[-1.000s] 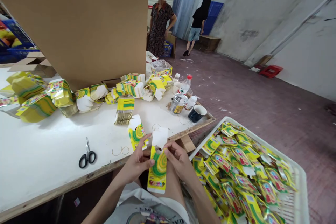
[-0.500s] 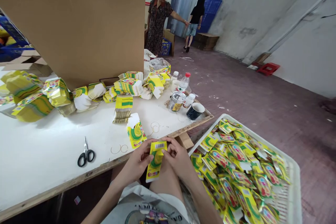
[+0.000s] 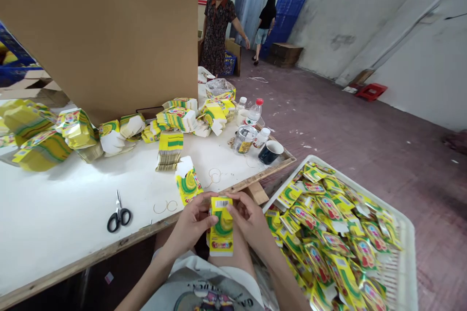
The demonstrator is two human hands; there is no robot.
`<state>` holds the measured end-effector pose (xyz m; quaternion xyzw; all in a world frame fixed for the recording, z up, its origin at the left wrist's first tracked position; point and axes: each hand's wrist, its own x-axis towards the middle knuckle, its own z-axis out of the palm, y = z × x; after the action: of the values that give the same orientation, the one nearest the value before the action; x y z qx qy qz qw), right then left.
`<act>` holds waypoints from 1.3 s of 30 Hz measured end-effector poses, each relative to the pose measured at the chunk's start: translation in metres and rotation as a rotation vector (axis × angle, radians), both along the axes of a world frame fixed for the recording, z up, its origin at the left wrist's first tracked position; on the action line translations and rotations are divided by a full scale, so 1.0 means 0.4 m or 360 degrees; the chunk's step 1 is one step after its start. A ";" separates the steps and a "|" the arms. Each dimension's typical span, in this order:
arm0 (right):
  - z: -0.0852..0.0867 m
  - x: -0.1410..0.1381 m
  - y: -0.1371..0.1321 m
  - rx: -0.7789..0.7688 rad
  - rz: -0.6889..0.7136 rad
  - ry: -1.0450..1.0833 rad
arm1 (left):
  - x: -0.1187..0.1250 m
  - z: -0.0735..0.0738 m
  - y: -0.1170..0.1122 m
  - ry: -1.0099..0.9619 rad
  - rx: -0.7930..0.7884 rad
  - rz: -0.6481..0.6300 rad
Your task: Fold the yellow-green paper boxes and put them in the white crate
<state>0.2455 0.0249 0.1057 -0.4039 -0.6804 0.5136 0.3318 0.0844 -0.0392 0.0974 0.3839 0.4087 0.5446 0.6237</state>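
Both hands are on one thing here. The left hand [image 3: 189,226] and the right hand [image 3: 252,221] are pinched onto a small yellow-and-green printed cardboard carton [image 3: 221,233], one at each side edge. The left thumb lies flat on the front face with the other fingers curled behind. The right thumb and forefinger nip the upper right edge, near the top flap. The fingers are pretty much closed, with only the carton between them.

The carton is held over the person's lap, just in front of the wooden rim of the white-topped work table [image 3: 65,223], with the white slotted plastic tray [image 3: 406,238] off to the right. It looks like thin glossy card, a slim rectangular box. It has a green swirl on yellow, a red logo band low down and a white barcode patch on the top flap. Its long axis runs up-down in the view: the barcode end points away towards the table, the logo end points at the lap, and the printed face looks at the camera.

The tray is heaped with flat shiny yellow-green packets [image 3: 328,233] lying every which way. On the table near the hands there's a second matching carton standing with its white flap open [image 3: 188,182], a few thin rubber band rings [image 3: 214,175] and black-handled steel scissors [image 3: 118,214].
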 end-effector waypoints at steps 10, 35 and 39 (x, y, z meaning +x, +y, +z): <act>0.042 0.358 0.041 0.0393 -0.0783 -0.0983 | -0.068 -0.105 0.012 0.1110 0.0048 0.0666; -0.103 -0.087 -0.009 -0.0739 -0.0176 0.0618 | -0.042 -0.055 0.028 -0.0508 -0.0256 0.0504; -0.081 -0.082 -0.022 -0.0671 -0.0175 0.0610 | -0.034 -0.048 0.025 -0.0494 -0.0226 0.0457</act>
<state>0.2129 0.0161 0.0735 -0.3958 -0.4606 0.6919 0.3904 0.0710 -0.0294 0.0780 0.1882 0.3956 0.6503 0.6206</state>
